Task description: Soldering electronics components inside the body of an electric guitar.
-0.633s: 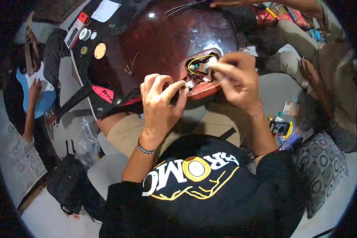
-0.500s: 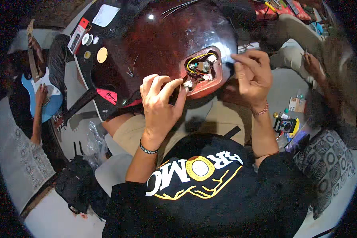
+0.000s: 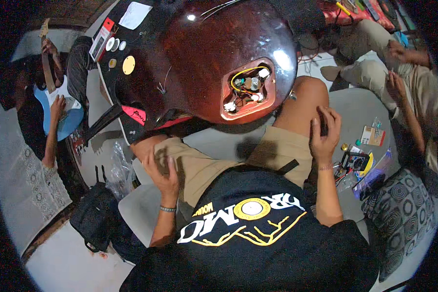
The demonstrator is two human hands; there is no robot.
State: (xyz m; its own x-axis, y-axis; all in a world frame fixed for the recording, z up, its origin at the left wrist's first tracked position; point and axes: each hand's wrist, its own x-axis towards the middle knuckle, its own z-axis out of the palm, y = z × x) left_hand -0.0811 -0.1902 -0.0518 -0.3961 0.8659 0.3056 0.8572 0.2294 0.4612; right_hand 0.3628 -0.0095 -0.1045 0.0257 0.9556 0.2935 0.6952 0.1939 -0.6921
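A glossy dark red-brown guitar body [image 3: 204, 63] lies in front of me with its back turned up. Its control cavity [image 3: 224, 100] is uncovered, showing a yellow wire [image 3: 236, 75], small round electronic parts and white pieces inside. Near my left thigh, my left hand [image 3: 164, 171] hangs with fingers apart and nothing in it. My right hand [image 3: 327, 134] is beside my right knee, fingers loosely bent and apart, also holding nothing. Neither hand touches the guitar body.
Left of the guitar body lie a round cream cover plate [image 3: 128, 65], white spools [image 3: 113, 45] and a paper sheet [image 3: 135, 15]. A black multimeter [image 3: 354, 161] sits on the seat at right. One person plays a blue guitar [image 3: 65, 117] at left; another sits at right.
Both my hands have left the control cavity and drawn back toward me, the left to my left thigh, the right down beside my right knee. Their fingers have opened.
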